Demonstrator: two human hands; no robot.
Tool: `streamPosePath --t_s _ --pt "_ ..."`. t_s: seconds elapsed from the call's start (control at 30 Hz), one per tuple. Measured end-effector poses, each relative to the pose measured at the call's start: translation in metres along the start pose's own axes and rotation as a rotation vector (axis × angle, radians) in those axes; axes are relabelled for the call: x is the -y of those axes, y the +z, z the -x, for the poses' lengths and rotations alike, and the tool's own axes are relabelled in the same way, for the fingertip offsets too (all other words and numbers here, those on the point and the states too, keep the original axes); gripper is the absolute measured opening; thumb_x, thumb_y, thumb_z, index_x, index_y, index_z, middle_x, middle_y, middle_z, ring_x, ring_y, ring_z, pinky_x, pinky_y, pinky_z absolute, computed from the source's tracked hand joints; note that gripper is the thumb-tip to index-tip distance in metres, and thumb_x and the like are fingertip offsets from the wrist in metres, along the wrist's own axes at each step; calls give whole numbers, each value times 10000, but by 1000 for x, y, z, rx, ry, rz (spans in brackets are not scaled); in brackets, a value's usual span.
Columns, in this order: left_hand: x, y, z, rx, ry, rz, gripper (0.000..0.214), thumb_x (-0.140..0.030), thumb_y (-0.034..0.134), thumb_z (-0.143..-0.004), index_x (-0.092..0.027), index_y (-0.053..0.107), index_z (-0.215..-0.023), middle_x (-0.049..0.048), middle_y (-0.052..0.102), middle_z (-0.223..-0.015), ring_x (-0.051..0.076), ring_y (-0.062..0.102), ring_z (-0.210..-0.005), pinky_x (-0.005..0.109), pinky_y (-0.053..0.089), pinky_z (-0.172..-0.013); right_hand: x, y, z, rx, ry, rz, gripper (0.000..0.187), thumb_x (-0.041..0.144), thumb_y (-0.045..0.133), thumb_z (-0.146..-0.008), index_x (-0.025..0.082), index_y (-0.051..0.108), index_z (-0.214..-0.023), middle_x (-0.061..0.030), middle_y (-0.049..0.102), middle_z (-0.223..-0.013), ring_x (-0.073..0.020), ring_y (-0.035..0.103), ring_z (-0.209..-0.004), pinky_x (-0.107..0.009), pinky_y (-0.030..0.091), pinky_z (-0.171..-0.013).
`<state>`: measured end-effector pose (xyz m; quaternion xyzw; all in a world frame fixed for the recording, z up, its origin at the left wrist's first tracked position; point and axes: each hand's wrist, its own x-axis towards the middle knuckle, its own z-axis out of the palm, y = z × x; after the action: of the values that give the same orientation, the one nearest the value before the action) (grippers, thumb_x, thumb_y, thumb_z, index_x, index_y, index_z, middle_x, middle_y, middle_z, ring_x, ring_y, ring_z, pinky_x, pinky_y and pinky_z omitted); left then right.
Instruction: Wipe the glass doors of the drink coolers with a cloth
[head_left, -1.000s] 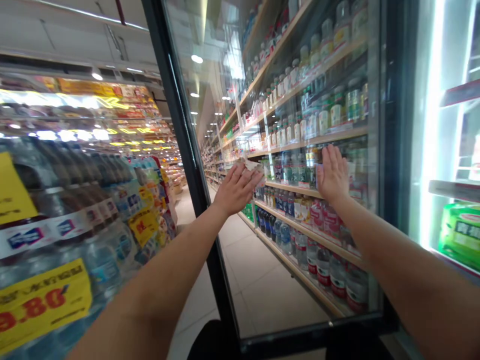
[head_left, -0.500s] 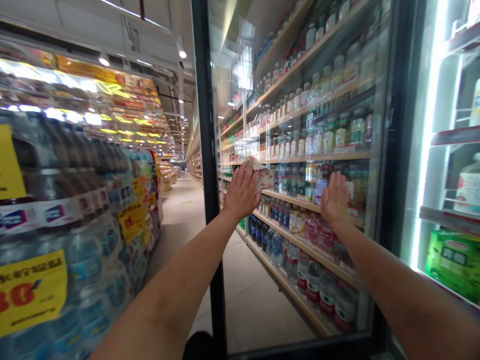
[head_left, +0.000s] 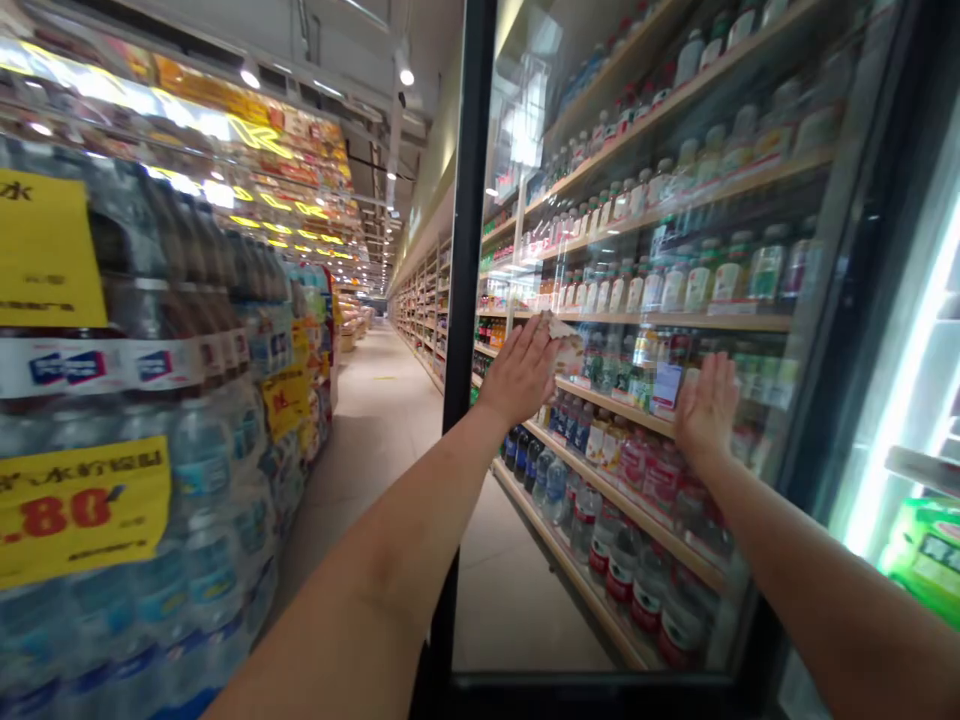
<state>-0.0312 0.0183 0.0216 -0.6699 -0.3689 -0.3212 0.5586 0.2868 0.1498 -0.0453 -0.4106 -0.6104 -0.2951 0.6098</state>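
Both my arms reach forward to a black-framed glass door that stands open in front of me. My left hand lies against the glass near the door's left edge, fingers stretched, pressing a small pale packet under its fingertips. My right hand rests flat on the glass further right, fingers together and extended, holding nothing. Through the glass I see long wooden shelves of bottled drinks.
Stacked packs of water bottles with yellow price tags rise at my left. A tiled aisle runs ahead between them and the door. At the right a lit cooler interior shows green packs.
The door's left edge has shifted rightwards in the picture and stands more upright. Both hands have stayed flat on the glass and moved right with it.
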Motion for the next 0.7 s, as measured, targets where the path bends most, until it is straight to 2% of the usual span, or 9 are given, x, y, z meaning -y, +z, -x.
streamPosePath --t_s 0.17,0.3,0.37,0.47,0.53,0.57,0.63,0.7 --pt "-2 1 3 58 18 10 479 -250 534 -1017 -80 532 -1465 191 441 -1589 357 200 -1567 551 242 -1284 0 -2 1 32 19 -28 690 391 266 -1042 264 54 -1687 -127 154 -1726 -330 140 -1600 -624 218 -1264" --pt "5 -5 -1 111 54 22 488 -254 533 -1015 -146 520 -1490 145 467 -1580 352 226 -1562 572 192 -1295 -6 1 1 25 26 -16 714 404 301 -1024 201 115 -1682 -165 187 -1715 -313 140 -1603 -593 199 -1269" --pt "14 -12 -10 130 51 16 496 -253 518 -1017 -172 497 -1506 134 425 -1611 331 215 -1570 578 128 -1307 -11 5 1 27 26 -7 722 395 316 -1012 189 132 -1679 -169 191 -1714 -302 133 -1606 -581 198 -1269" --pt "27 -20 -26 92 -119 -36 555 -234 508 -1005 -137 428 -1545 162 317 -1664 315 175 -1582 552 88 -1311 -18 10 1 4 12 21 756 365 336 -967 180 142 -1673 -164 199 -1714 -300 131 -1608 -599 209 -1259" --pt "28 -21 -29 64 -230 -73 590 -224 504 -998 -105 388 -1564 178 288 -1672 316 140 -1588 534 97 -1309 -23 13 1 8 2 45 793 346 349 -928 162 131 -1668 -169 193 -1714 -302 118 -1610 -622 213 -1249" --pt "25 -21 -28 67 -236 -81 594 -229 503 -1001 -96 381 -1567 182 287 -1672 319 124 -1589 529 97 -1309 -24 14 1 18 0 55 805 337 351 -916 154 122 -1666 -172 187 -1714 -300 107 -1612 -628 215 -1246" --pt "16 -19 -19 117 -117 -65 585 -273 493 -1026 -98 378 -1573 175 277 -1677 322 98 -1589 520 94 -1310 -25 14 1 40 7 71 808 326 346 -910 142 116 -1662 -174 175 -1715 -292 90 -1615 -625 214 -1246" --pt "7 -19 -9 210 106 -28 558 -302 457 -1058 -135 373 -1584 134 263 -1691 296 98 -1588 501 96 -1314 -23 14 0 47 11 74 803 335 340 -913 115 137 -1658 -179 177 -1714 -288 89 -1615 -607 208 -1255"
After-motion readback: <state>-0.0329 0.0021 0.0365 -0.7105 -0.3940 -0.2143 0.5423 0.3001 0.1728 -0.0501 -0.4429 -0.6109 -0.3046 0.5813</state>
